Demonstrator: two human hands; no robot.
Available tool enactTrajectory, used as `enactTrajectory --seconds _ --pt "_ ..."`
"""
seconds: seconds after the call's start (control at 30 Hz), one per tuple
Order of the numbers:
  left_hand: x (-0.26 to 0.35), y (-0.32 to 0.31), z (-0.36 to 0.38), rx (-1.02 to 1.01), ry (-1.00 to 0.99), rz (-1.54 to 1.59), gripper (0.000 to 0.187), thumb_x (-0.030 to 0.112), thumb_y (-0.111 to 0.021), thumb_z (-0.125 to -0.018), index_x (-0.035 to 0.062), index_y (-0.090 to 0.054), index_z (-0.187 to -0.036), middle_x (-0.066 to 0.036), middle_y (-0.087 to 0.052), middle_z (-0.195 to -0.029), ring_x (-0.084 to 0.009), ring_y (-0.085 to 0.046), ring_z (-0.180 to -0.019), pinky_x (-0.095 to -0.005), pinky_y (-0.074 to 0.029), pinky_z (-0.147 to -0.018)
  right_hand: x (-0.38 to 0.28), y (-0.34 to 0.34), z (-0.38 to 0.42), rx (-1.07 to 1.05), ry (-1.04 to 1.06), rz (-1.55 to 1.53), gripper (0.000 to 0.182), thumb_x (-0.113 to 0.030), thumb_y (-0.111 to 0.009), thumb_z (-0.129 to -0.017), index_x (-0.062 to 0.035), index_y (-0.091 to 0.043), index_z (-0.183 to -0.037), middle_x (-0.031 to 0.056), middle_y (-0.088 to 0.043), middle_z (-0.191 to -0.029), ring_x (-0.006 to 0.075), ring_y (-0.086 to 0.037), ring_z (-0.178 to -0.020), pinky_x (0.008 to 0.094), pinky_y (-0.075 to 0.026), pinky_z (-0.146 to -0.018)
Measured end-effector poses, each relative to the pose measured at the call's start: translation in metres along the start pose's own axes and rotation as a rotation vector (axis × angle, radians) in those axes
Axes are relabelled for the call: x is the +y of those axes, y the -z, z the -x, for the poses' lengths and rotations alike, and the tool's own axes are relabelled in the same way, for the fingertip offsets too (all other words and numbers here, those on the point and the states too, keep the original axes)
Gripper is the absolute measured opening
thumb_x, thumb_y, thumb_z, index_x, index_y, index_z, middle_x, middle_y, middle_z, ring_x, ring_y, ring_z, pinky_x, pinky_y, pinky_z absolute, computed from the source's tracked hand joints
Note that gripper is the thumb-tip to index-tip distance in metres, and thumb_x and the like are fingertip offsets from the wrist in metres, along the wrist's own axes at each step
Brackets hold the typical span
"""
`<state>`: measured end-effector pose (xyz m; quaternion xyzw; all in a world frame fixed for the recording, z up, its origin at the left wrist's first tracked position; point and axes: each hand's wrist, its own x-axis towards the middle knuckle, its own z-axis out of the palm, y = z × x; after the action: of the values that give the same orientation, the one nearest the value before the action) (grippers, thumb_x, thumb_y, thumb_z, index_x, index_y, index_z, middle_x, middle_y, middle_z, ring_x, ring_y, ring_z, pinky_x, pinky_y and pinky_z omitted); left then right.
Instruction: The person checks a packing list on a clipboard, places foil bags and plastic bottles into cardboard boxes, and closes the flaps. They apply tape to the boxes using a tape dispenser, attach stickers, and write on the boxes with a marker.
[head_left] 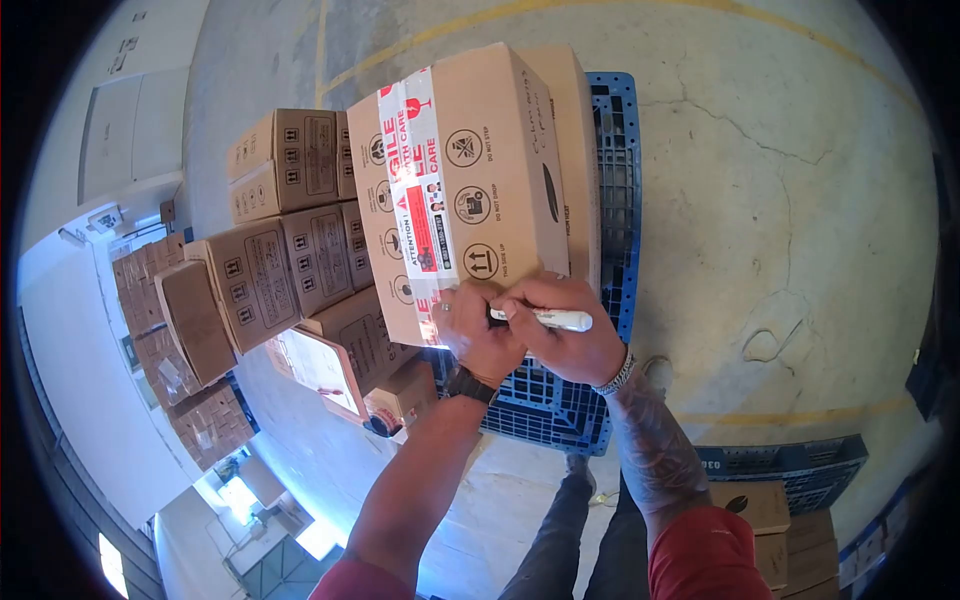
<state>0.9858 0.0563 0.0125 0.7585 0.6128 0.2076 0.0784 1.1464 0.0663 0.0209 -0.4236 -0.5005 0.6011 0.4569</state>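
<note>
Head view, looking down. Right hand (565, 340) wrapped around white marker (553, 319): grip pinching the barrel, fingers curled over it, barrel lying roughly level, white end sticking out past the knuckles, dark end pointing toward left hand (478, 325). Left hand curled shut at the near bottom edge of cardboard box (500, 170), touching the dark end of the marker; whether holding a cap or only bracing, cannot tell. Marker right at the box's near edge, below the printed handling symbols. Black watch (470, 385) on left wrist, metal link bracelet (617, 377) on right wrist, tattooed forearm, red sleeves.

Box: plain brown corrugated card, rectangular, matte, oval hand-hole cut in the side. Strip of red-and-white fragile tape (415, 180) across the top, glossy, plus a red attention label. Round black stamps in a column: do not step, do not drop, this side up.

Box sitting on blue plastic pallet (610, 200), open lattice grid, rigid. More brown boxes (290, 220) stacked beside it, same stamps, some tilted. Concrete floor (780, 200): grey, smooth, cracked, yellow painted line. Second blue pallet (790, 465) with smaller cartons near the person's legs.
</note>
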Motion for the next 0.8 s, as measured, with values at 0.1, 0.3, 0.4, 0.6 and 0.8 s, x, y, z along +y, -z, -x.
enactTrajectory --seconds 0.1,0.3,0.4,0.6,0.8 --pt "-0.004 -0.001 0.003 0.003 0.012 0.023 0.023 0.024 -0.071 -0.075 0.0086 -0.054 -0.077 -0.008 -0.056 -0.074 -0.0336 -0.053 -0.074 -0.0447 -0.038 -0.066 0.001 -0.011 -0.003 0.044 0.147 0.156 0.013 -0.013 -0.062 -0.089 -0.0016 -0.067 -0.086 0.0135 -0.063 -0.073 0.0282 -0.059 -0.068 0.0382 -0.047 -0.065" --pt "-0.010 -0.004 0.010 0.098 -0.010 0.114 0.019 0.020 -0.072 -0.072 0.0117 -0.055 -0.072 -0.009 -0.057 -0.071 -0.0331 -0.055 -0.072 -0.0452 -0.039 -0.068 0.001 -0.023 -0.001 0.044 0.249 0.340 0.013 -0.014 -0.060 -0.091 -0.0031 -0.066 -0.086 0.0149 -0.063 -0.074 0.0325 -0.059 -0.071 0.0416 -0.048 -0.067" --pt "-0.004 -0.007 0.009 0.107 0.030 0.055 0.022 0.024 -0.075 -0.072 0.0118 -0.057 -0.074 -0.007 -0.060 -0.074 -0.0314 -0.058 -0.076 -0.0448 -0.040 -0.072 -0.015 -0.031 0.012 0.102 0.092 0.254 0.020 -0.019 -0.057 -0.097 -0.0041 -0.063 -0.085 0.0117 -0.063 -0.076 0.0236 -0.061 -0.070 0.0421 -0.048 -0.066" --pt "-0.001 0.036 0.007 -0.093 0.060 0.431 0.050 0.036 -0.082 -0.071 0.0097 -0.063 -0.109 -0.011 -0.064 -0.104 -0.0304 -0.063 -0.097 -0.0427 -0.045 -0.089 -0.056 0.004 0.130 0.498 -0.153 0.122 0.033 -0.029 -0.044 -0.107 -0.0020 -0.062 -0.106 0.0025 -0.064 -0.097 0.0136 -0.057 -0.099 0.0317 -0.046 -0.091" --pt "0.011 0.157 0.159 -0.215 0.054 0.770 0.039 0.032 -0.068 -0.090 0.0026 -0.061 -0.116 -0.017 -0.062 -0.110 -0.0349 -0.061 -0.103 -0.0438 -0.049 -0.089 -0.130 0.004 0.386 0.140 -0.393 0.981 0.032 -0.026 -0.065 -0.092 0.0004 -0.053 -0.106 0.0257 -0.064 -0.093 0.0445 -0.063 -0.080 0.0481 -0.050 -0.074"
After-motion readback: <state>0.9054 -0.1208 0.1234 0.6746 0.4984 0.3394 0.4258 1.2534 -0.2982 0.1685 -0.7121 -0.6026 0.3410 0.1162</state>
